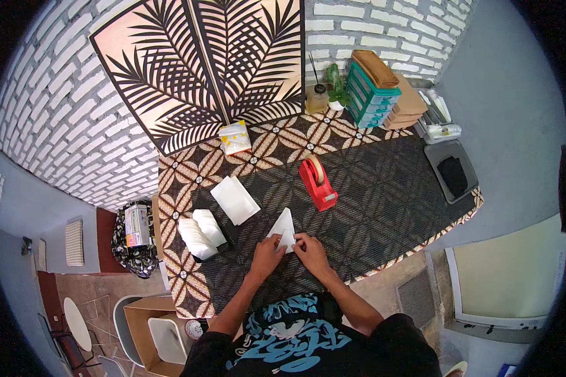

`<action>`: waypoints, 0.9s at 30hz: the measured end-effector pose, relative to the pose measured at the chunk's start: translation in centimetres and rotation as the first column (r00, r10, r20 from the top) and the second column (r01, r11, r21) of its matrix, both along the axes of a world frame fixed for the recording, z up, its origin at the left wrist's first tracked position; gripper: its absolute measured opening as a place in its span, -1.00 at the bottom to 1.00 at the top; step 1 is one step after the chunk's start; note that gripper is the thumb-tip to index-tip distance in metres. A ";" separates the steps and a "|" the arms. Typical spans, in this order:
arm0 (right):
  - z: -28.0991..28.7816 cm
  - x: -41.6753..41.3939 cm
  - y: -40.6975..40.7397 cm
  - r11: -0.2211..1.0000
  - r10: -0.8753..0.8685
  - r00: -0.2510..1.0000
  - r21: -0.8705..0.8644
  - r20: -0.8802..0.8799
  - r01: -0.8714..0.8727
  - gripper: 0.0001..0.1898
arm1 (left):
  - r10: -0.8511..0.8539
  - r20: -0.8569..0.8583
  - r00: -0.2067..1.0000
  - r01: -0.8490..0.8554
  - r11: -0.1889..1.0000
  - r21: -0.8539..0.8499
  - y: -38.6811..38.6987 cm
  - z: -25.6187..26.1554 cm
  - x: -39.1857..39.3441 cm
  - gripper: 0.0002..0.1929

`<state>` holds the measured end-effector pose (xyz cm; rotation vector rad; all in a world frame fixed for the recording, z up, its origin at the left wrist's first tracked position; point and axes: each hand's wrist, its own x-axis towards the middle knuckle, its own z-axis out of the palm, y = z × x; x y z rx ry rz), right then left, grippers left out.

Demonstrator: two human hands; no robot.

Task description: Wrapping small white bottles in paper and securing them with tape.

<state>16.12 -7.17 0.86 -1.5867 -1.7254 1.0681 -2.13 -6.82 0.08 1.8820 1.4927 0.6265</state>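
A white paper (285, 225), folded to a point at its far end, lies on the dark mat in front of me. My left hand (268, 257) grips its left side, thumb and fingertips on the sheet. At its right edge, my right hand (312, 255) pinches the paper between thumb and fingers. Beyond the left hand is a small stack of white paper sheets (236, 200). Further left, two rows of folded white paper pieces (203, 233) stand side by side in a dark holder. A red tape dispenser (318, 184) with a tape roll stands beyond my right hand.
The patterned table cover (184, 287) shows around the mat. At the back are a packet (235, 137), a reed diffuser (317, 99), a potted plant (338, 96) and a teal drawer unit (370, 103). A grey tray (452, 169) holds something black at the right. A cardboard box (139, 325) stands below left.
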 end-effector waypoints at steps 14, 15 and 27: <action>0.0 -1.0 -0.1 0.977 -0.184 0.982 0.120 0.030 0.179 -0.65 | 0.279 0.086 0.957 -0.276 0.960 -0.044 0.9 0.0 1.5 -0.57; 0.3 -0.9 -0.2 0.985 -0.158 0.987 0.079 0.041 0.155 -0.64 | 0.279 0.086 0.957 -0.276 0.960 -0.045 1.0 0.0 1.5 -0.57; 0.2 -1.4 -0.3 0.972 -0.187 0.974 0.166 0.124 0.166 -0.62 | 0.326 0.073 0.943 -0.325 0.945 -0.017 0.8 -0.4 2.0 -0.61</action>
